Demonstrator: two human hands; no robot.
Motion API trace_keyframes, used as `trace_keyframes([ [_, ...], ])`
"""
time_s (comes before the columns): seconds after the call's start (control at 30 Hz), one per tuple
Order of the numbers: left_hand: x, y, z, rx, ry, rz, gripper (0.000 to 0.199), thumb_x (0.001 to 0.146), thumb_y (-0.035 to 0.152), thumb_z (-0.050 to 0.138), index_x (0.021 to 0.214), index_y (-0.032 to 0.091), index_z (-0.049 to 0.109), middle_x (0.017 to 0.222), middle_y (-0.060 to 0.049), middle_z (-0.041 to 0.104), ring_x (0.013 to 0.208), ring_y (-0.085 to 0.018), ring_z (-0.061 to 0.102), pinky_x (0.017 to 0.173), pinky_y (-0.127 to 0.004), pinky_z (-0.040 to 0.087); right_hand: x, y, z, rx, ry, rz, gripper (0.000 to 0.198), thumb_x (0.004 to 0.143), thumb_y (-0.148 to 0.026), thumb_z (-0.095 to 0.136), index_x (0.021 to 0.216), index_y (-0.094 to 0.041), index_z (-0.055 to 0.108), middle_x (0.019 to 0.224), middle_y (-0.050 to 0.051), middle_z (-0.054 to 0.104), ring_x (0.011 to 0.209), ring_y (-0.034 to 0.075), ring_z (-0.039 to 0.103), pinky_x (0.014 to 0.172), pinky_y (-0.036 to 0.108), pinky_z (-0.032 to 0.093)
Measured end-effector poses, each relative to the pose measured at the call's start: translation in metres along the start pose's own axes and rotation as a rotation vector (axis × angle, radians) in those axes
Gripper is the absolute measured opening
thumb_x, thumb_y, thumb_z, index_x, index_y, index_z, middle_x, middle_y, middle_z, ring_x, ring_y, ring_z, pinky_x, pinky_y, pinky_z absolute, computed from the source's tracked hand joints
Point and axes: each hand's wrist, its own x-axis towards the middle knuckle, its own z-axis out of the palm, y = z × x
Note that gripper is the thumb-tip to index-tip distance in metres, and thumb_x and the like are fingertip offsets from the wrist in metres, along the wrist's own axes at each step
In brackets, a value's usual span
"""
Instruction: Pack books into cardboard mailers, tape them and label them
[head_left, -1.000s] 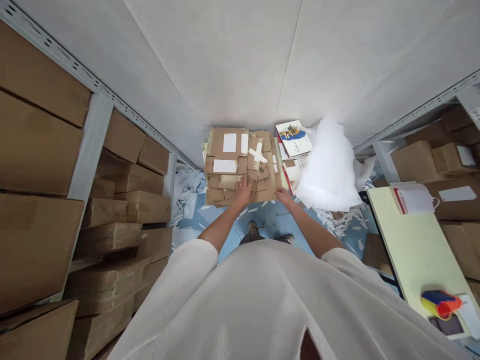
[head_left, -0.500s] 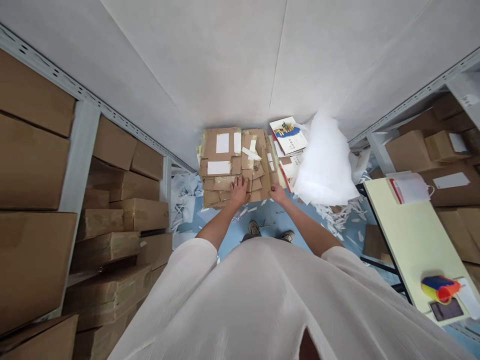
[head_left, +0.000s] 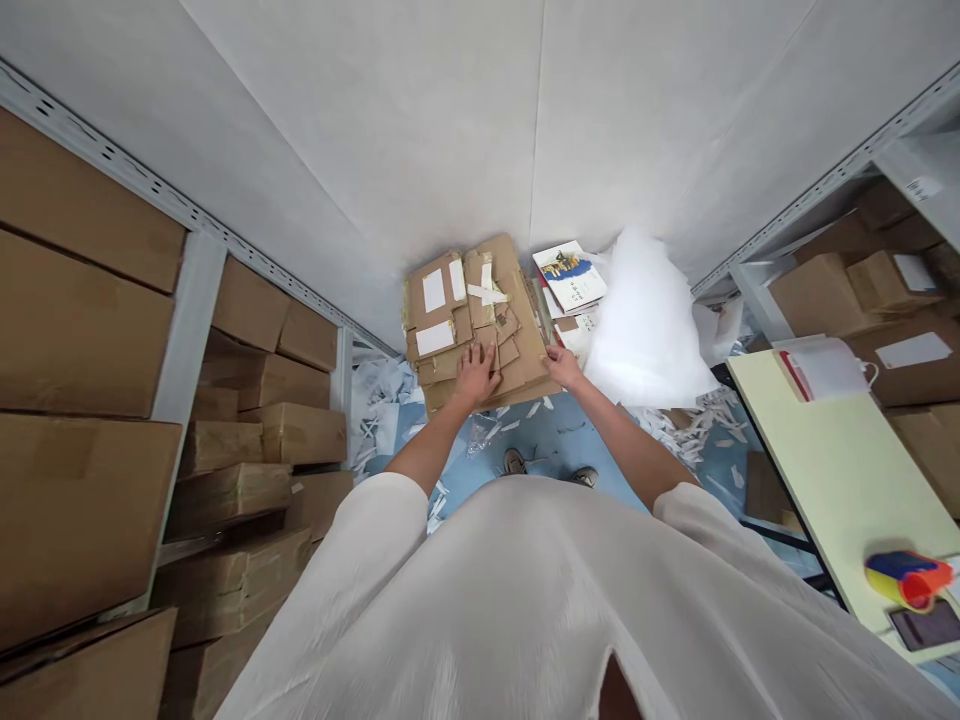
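Observation:
Flattened cardboard boxes [head_left: 442, 310] lie stacked against the wall in front of me, some with white labels and strips of tape. My left hand [head_left: 477, 374] rests on top near the front edge, fingers spread. At the right edge, my right hand [head_left: 559, 366] pinches a larger cardboard sheet [head_left: 523, 345] that sits under the smaller pieces; its right side looks tilted up. Just beyond that hand lie books [head_left: 571, 278], the top one with a blue and yellow cover picture. A white foam sheet bundle [head_left: 646, 325] stands right of them.
Shelves with cardboard boxes flank me at left [head_left: 82, 500] and right [head_left: 855, 270]. A pale table [head_left: 847, 460] on my right holds a red-edged packet, a colourful tape dispenser [head_left: 909, 578] and a phone [head_left: 926, 625]. Paper scraps [head_left: 697, 425] litter the blue floor.
The cardboard stack has turned anticlockwise, with the large sheet showing more at the right and back. Both hands moved slightly with it. My view has shifted a little.

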Motion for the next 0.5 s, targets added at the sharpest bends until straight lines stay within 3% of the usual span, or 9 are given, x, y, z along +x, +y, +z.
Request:
trace_keyframes([
  [0.23,0.002,0.006,0.002,0.009,0.023,-0.010,0.084,0.111,0.043,0.049,0.187,0.021,0.025,0.191,-0.021,0.028,0.172,-0.047,0.031,0.136,-0.063,0.034,0.013,0.000,-0.032,0.002,0.146,0.014,0.033,0.086,-0.050,0.063,0.097,-0.022,0.077,0.099,0.007,0.080,0.100,0.030,0.069,0.097,0.044,0.058],
  [0.5,0.005,0.020,0.008,0.050,-0.006,-0.030,0.089,0.109,0.042,0.053,0.188,0.018,0.020,0.192,-0.021,0.024,0.173,-0.047,0.028,0.138,-0.063,0.030,0.013,0.000,-0.073,-0.042,0.366,0.014,0.031,0.093,-0.053,0.064,0.096,-0.024,0.074,0.103,0.006,0.078,0.104,0.027,0.066,0.095,0.037,0.056],
])
